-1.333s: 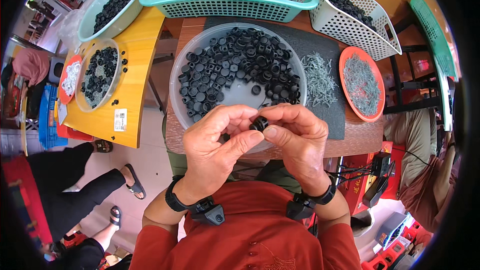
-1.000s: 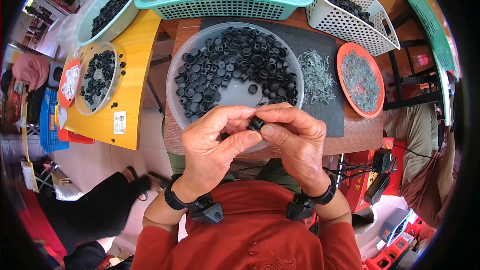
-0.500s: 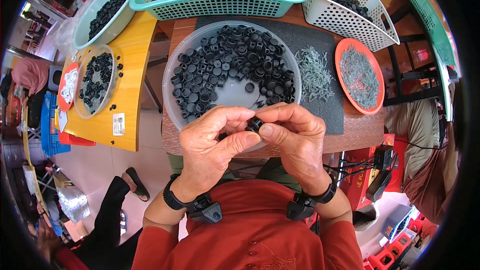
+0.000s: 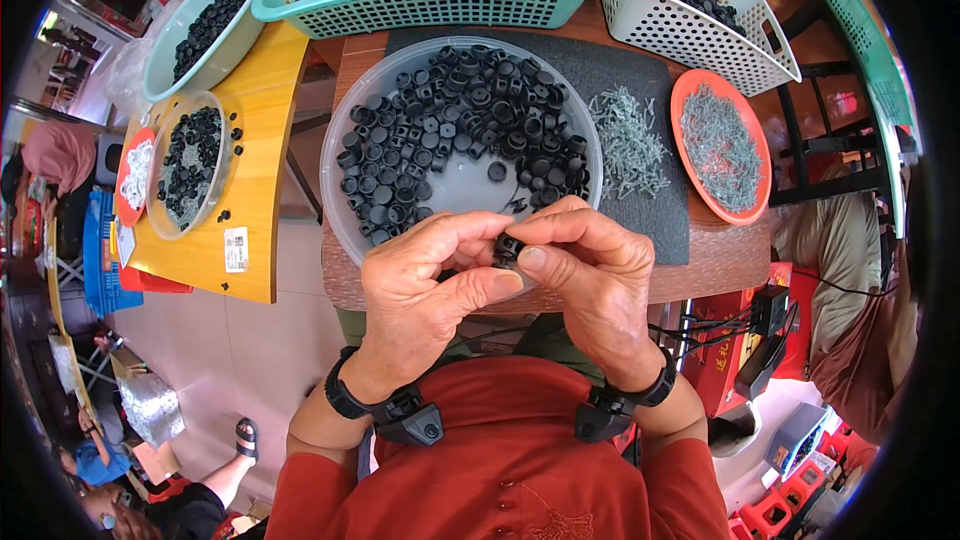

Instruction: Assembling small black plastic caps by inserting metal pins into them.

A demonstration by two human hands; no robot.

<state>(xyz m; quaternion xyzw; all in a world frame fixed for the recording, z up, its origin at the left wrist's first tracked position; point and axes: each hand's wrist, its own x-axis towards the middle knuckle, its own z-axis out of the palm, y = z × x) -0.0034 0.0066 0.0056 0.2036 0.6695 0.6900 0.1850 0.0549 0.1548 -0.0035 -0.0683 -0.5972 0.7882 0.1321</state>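
Note:
Between the fingertips of both hands is a small black plastic part (image 4: 507,251), round and partly covered by the fingers. My left hand (image 4: 425,275) pinches it from the left, thumb and forefinger closed on it. From the other side, the thumb and forefinger of my right hand (image 4: 585,275) grip the same part. Just beyond my hands stands a clear round tub (image 4: 335,155) with many loose black plastic caps (image 4: 480,100); its near rim is hidden behind my hands. A heap of thin metal pins or screws (image 4: 630,145) lies on a dark mat (image 4: 672,230) right of the tub.
An orange plate (image 4: 683,90) of metal pins sits at the right. Behind the tub are a green basket (image 4: 430,5) and a white basket (image 4: 690,45) of black parts. A yellow table (image 4: 260,190) at left bears tubs. A person's foot (image 4: 240,440) shows lower left.
Both hands stay at nearly the same spot, and the black part has turned slightly between the fingertips. At lower left, a dark-trousered leg has gone and another person's bare leg shows.

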